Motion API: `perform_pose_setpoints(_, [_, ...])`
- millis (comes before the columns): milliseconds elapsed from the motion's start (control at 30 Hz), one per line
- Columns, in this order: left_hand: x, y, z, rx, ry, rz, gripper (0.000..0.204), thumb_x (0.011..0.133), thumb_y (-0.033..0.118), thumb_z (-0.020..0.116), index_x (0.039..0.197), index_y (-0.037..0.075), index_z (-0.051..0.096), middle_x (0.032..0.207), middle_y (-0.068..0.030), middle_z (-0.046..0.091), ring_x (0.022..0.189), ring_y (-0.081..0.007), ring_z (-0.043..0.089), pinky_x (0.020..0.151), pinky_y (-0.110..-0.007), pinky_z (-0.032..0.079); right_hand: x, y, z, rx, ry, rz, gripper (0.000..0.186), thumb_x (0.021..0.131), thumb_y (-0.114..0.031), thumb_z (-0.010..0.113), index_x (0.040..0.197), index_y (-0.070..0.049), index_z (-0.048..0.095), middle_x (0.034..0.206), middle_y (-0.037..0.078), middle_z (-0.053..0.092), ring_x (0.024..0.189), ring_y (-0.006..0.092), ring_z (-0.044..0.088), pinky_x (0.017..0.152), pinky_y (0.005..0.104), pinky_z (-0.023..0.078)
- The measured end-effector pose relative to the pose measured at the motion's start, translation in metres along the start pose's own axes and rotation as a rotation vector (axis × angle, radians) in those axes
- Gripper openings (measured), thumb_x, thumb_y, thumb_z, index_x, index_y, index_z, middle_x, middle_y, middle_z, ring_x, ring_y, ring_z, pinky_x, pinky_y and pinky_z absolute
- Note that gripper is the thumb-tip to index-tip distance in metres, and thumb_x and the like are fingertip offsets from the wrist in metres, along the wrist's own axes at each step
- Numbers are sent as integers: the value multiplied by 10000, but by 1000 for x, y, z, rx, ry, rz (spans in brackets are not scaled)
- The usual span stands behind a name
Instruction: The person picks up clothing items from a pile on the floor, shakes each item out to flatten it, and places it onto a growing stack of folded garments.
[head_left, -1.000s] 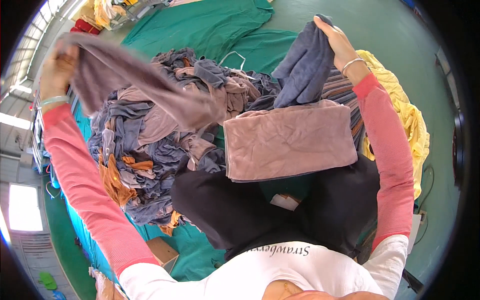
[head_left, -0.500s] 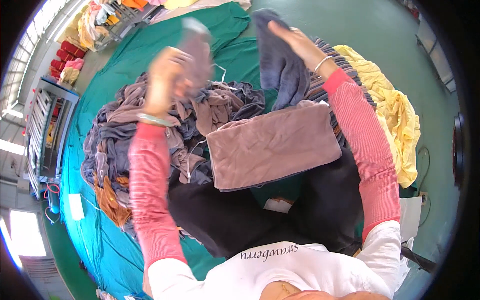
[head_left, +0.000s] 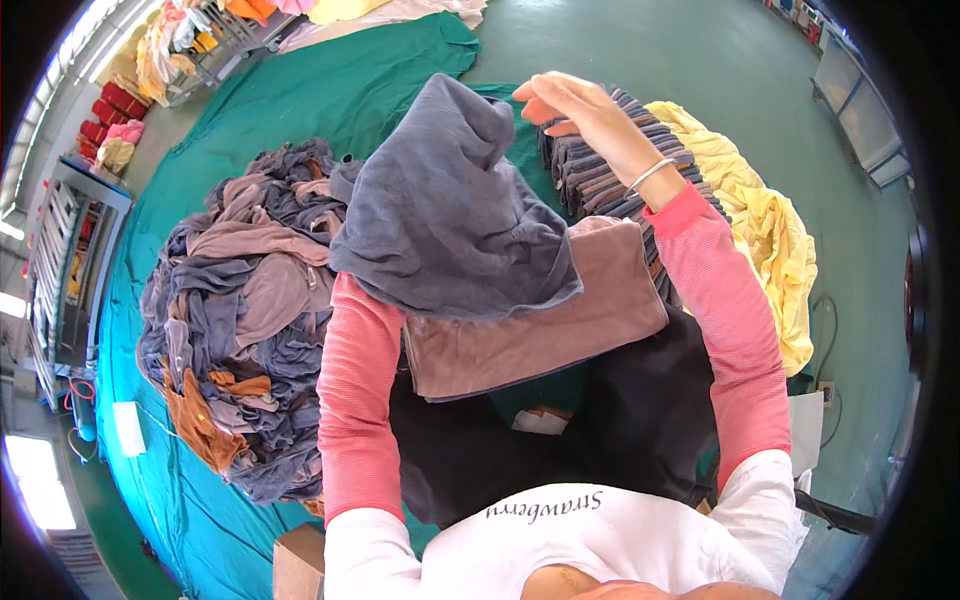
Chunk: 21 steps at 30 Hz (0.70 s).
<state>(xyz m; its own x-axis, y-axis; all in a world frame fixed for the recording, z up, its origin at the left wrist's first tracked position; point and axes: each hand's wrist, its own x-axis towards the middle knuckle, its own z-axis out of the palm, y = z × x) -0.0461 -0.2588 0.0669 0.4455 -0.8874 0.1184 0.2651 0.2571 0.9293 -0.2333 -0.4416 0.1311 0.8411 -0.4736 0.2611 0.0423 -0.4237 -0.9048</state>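
Observation:
A dark grey towel-like cloth (head_left: 450,200) hangs loosely in front of me, draped over my left forearm. It covers my left hand, so those fingers are hidden. At the cloth's upper right, my right hand (head_left: 575,105) has its fingers stretched out, nothing in them, the fingertips close to the cloth's edge. Below the grey cloth, a folded brown cloth (head_left: 530,350) lies flat across my lap, its upper left part covered. Beyond my right hand stands a row of folded grey and brown cloths (head_left: 610,170).
On the left, a large heap of crumpled grey and brown cloths (head_left: 250,300) sits on a green sheet (head_left: 270,110), with an orange-brown cloth (head_left: 205,425) at its side. Yellow fabric (head_left: 770,230) is bunched at right. A cardboard box (head_left: 300,562) stands at lower left.
The grey cloth has swung left and spread out over my left forearm and part of the folded brown cloth. My right hand has let go of it. My left hand has gone underneath.

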Motion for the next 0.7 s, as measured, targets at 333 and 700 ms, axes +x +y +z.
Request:
perform_pose_setpoints(333, [-9, -15, -56, 309, 97, 179, 388, 874, 317, 465, 1168, 65, 489, 1148, -46, 508, 1007, -198, 463, 870, -317, 342, 12, 6, -20, 991, -14, 102, 197, 885, -238, 545, 919, -49, 587, 922, 52, 636, 828, 153, 611, 788, 304, 479])
perform_pose_setpoints(700, [3, 62, -86, -434, -69, 332, 364, 859, 296, 471, 1050, -1, 560, 1065, -127, 602, 856, -209, 596, 708, -307, 483, 0, -26, -54, 978, 174, 4, 259, 902, -256, 478, 952, -25, 584, 941, 103, 632, 890, 238, 597, 830, 385, 453])
